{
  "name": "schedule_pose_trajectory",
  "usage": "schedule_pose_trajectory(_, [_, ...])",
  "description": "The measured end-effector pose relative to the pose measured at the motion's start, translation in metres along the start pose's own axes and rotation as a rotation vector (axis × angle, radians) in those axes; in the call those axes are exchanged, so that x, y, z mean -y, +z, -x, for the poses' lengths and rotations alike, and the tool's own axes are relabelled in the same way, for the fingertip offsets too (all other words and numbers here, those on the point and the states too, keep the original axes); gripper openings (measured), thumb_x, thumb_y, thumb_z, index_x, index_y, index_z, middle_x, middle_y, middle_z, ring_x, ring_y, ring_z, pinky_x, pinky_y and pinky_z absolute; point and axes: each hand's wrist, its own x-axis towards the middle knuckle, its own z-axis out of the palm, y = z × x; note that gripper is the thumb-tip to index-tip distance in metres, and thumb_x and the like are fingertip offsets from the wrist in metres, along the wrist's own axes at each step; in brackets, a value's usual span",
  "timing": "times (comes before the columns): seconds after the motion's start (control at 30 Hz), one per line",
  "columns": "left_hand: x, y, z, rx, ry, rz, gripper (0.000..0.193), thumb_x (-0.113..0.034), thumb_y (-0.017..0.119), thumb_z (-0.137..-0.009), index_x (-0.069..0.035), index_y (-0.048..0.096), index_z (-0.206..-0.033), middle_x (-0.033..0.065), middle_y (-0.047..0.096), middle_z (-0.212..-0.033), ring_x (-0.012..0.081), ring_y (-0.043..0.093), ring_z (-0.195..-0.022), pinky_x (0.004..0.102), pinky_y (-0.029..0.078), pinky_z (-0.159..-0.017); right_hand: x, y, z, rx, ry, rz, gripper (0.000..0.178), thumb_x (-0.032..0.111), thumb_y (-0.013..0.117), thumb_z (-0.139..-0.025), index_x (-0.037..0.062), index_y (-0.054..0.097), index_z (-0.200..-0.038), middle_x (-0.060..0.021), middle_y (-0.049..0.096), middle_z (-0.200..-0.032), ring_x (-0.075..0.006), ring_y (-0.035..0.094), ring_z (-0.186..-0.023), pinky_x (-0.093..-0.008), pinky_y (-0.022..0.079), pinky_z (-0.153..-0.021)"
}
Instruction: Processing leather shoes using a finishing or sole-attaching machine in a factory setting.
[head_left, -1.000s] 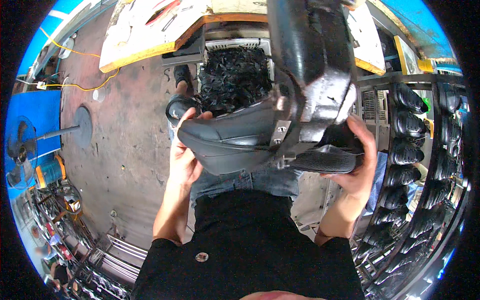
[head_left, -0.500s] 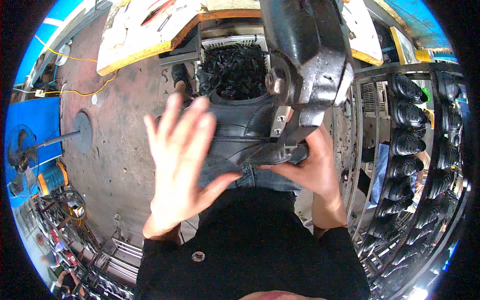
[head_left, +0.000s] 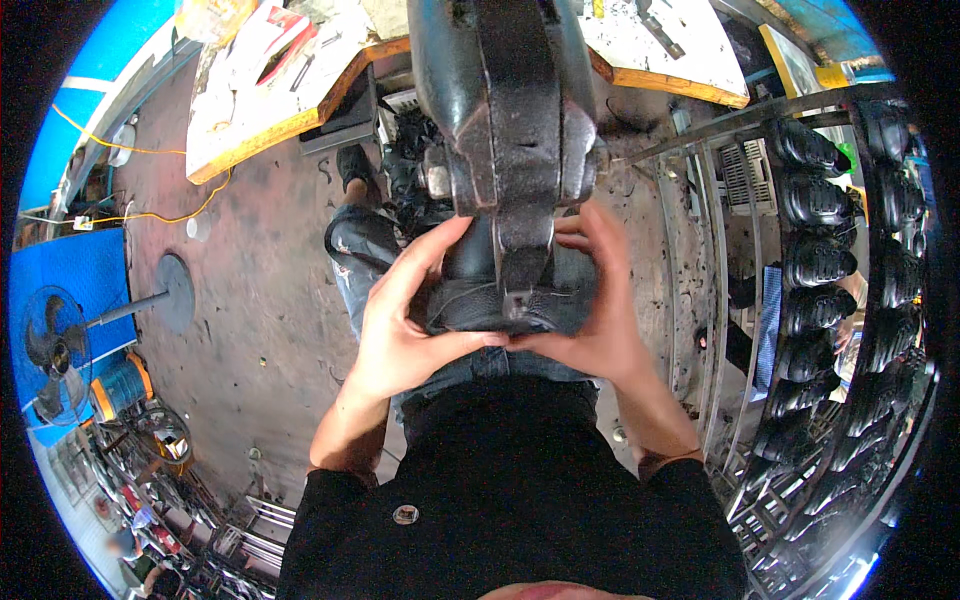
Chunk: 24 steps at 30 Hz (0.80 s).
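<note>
Black boot (head_left: 490, 300), dull leather, under dark metal press (head_left: 515, 120).

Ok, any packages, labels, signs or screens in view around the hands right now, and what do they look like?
Flat red-and-white printed packet: lying on the pale workbench top, upper left.
Yellowish translucent bag: top edge, beside that packet.
Small light tag-like patch: on the black shoe upper that the left hand and right hand hold; too small to tell more.
No screens or signs show.
</note>
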Motion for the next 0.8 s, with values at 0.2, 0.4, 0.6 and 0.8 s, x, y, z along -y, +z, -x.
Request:
schedule_pose_trajectory(0.2, [0.032,0.012,0.007,-0.015,0.424,-0.07,0.103,-0.022,0.09,-0.071,-0.013,0.035,-0.157,0.0309,0.045,-0.148,0.0446,0.049,-0.136,0.049,0.042,-0.109,-0.06,0.039,0.055,0.076,0.24,-0.172,0.122,0.021,0.094,-0.062,0.0001,0.019,-0.157,-0.0252,0.038,-0.149,-0.0394,0.046,-0.134,-0.0426,0.041,-0.111])
schedule_pose_trajectory(0.4, [0.038,0.002,0.018,0.012,0.456,-0.144,0.08,-0.028,0.088,-0.075,-0.011,0.052,-0.145,0.0349,0.045,-0.146,0.0461,0.054,-0.131,0.0489,0.047,-0.105,-0.045,0.031,0.043,0.336,0.163,0.146,0.109,0.015,0.086,-0.07,0.001,0.021,-0.157,-0.0262,0.041,-0.145,-0.0431,0.048,-0.13,-0.0425,0.043,-0.109])
schedule_pose_trajectory(0.6, [0.108,0.003,0.067,-0.348,0.078,0.105,0.084,-0.018,0.087,-0.079,-0.006,0.043,-0.149,0.0259,0.043,-0.15,0.0348,0.054,-0.13,0.0457,0.048,-0.104,-0.027,0.024,0.039,0.433,0.232,0.137,0.096,0.021,0.08,-0.08,0.0105,0.025,-0.159,-0.0238,0.047,-0.136,-0.0439,0.053,-0.121,-0.0458,0.047,-0.103])
schedule_pose_trajectory(0.8, [0.048,0.019,0.037,-0.223,0.095,0.173,0.117,-0.019,0.089,-0.078,-0.008,0.007,-0.16,0.0199,0.038,-0.152,0.0301,0.05,-0.131,0.0425,0.046,-0.106,-0.044,0.032,0.045,0.298,0.178,-0.033,0.102,0.026,0.082,-0.079,0.0051,0.022,-0.159,-0.0257,0.043,-0.142,-0.0457,0.048,-0.129,-0.043,0.043,-0.108])
